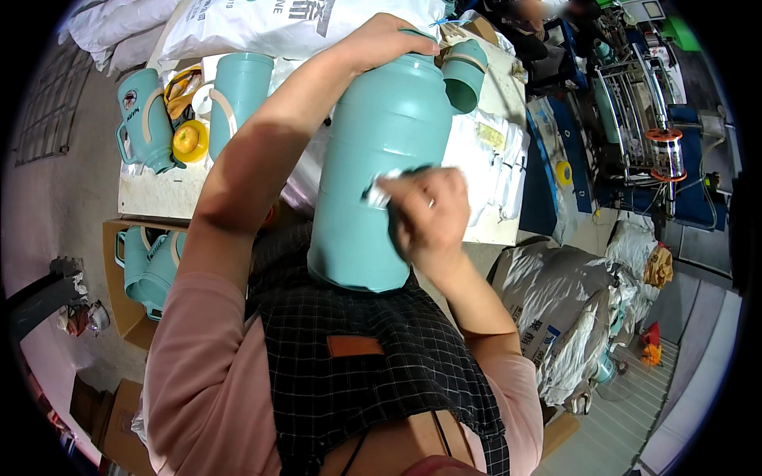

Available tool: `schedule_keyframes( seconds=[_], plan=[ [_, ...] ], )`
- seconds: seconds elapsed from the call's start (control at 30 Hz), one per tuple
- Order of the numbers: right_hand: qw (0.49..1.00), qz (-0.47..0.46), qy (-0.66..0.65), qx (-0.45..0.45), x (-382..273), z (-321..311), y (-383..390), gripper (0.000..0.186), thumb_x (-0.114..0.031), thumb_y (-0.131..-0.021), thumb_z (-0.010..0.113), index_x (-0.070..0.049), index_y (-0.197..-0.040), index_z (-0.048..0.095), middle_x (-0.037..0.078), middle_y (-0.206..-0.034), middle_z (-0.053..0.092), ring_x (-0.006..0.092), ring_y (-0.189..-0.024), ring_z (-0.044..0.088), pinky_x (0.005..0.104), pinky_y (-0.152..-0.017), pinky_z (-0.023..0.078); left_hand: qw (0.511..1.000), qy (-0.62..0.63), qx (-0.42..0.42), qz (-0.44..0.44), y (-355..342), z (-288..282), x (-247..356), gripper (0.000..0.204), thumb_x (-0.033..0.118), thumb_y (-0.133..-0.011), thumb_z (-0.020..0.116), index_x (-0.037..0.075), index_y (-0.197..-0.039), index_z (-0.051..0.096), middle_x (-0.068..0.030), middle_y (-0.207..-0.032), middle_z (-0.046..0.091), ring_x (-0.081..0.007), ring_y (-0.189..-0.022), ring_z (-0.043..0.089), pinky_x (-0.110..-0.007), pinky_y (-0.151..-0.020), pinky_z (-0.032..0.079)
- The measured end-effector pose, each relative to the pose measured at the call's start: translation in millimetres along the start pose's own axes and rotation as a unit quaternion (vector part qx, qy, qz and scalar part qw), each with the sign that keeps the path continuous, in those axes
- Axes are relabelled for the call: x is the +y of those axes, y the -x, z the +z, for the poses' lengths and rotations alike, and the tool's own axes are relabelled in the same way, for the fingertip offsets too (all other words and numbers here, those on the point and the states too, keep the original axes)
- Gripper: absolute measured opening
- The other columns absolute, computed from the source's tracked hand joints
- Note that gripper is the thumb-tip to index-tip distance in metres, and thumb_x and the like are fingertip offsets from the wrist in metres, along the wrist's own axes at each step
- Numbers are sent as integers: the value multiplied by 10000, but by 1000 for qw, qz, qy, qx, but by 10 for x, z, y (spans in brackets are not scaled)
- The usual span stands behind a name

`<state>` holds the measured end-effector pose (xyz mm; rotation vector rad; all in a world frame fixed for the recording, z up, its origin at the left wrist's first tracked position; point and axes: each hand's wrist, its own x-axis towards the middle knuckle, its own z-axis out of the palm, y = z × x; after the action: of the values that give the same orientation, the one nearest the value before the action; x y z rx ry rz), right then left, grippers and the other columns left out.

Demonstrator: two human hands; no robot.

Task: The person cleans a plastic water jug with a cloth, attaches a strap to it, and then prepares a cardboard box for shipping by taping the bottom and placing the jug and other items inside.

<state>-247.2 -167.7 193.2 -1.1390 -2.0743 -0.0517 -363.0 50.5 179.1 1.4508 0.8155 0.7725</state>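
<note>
Large teal jug (381, 143), one, centre of frame. Left hand (385, 41) gripping its top; right hand (432, 210), motion-blurred, pinching a dark-and-white item (378, 193) over its side. Surface (155, 197) behind, left: two handled jugs (148, 119).

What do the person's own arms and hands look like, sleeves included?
Short, loose, dusty-pink fabric sleeves end near the elbows. Below them the forearms are bare, with no watch or cables visible. The left hand is ungloved; the right hand also looks ungloved, but blur hides its finer detail.
</note>
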Motion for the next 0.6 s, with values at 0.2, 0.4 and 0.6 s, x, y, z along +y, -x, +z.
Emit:
schedule_keyframes(
  seconds=[0.2, 0.4, 0.6],
  plan=[
    [1000, -3, 21, -20, -117, -20, 80, 250, -19, -652, 685, -92, -888, 722, 40, -725, 492, 229, -689, 488, 336, -583, 384, 1000, -25, 8, 1, -78, 59, -18, 374, 264, -747, 753, -49, -951, 729, -136, -865, 708, -166, -749, 654, -287, -700, 518],
    [1000, 4, 17, -20, -229, 68, 172, 223, -17, -668, 708, -111, -870, 711, 55, -708, 492, 215, -680, 475, 355, -587, 369, 999, -16, 22, 28, -51, 144, -13, 368, 270, -734, 759, -42, -927, 737, -125, -836, 706, -164, -741, 648, -297, -702, 515],
    [997, 12, 81, 0, -15, 35, -379, 296, 24, -627, 683, -112, -890, 698, 48, -731, 498, 241, -695, 471, 361, -619, 361, 998, -54, 25, 33, 25, 149, -11, 372, 281, -726, 764, -40, -912, 739, -129, -813, 702, -176, -725, 643, -300, -702, 511]
  ],
)
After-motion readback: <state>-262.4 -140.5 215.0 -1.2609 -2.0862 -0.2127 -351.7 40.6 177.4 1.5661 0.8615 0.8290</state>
